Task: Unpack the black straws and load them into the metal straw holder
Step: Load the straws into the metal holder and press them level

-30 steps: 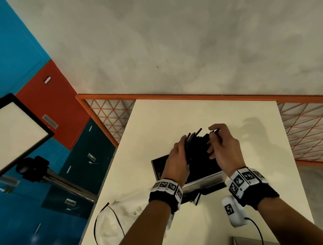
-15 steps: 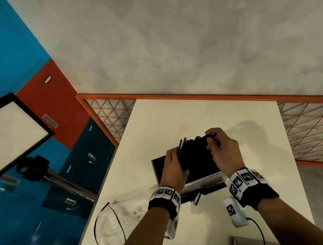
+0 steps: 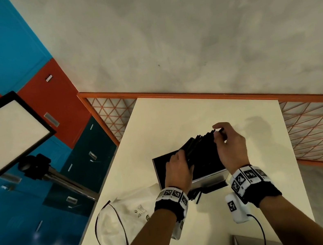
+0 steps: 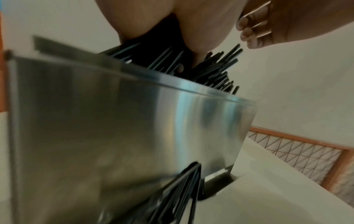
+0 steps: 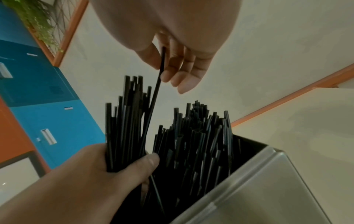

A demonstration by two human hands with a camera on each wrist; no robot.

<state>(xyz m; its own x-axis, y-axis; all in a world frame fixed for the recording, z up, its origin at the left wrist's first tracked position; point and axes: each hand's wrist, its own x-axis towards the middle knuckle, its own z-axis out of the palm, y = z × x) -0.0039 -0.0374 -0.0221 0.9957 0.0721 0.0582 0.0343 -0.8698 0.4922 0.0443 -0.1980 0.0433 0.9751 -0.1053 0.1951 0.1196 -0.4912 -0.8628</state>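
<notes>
Black straws (image 5: 193, 145) fill both my hands' work. My left hand (image 3: 177, 168) is wrapped around a bundle of them, thumb (image 5: 145, 163) across the front, and the bundle stands in the open top of the metal straw holder (image 5: 268, 189). My right hand (image 3: 230, 145) pinches the upper end of a single straw (image 5: 153, 103) between thumb and fingers; that straw leans toward the gripped bundle, and its lower end disappears among the others. The rest of the right fingers (image 5: 184, 81) hang loosely curled beside it.

More straws stand loose in the holder to the right of the bundle, their ends uneven and poking well above the rim. From my left wrist camera I see the holder's brushed steel wall (image 4: 114, 128), blurred, and a few straws (image 4: 184, 186) lying at its base in front.

Outward from there, the holder sits near the middle of a cream table (image 3: 177, 119). A white bag (image 3: 125, 217) with a dark cord lies on the table just behind my left wrist. An orange-framed mesh fence (image 3: 318, 122) runs along the table's far edge, and blue and red cabinets (image 3: 3, 53) stand off to the left.
</notes>
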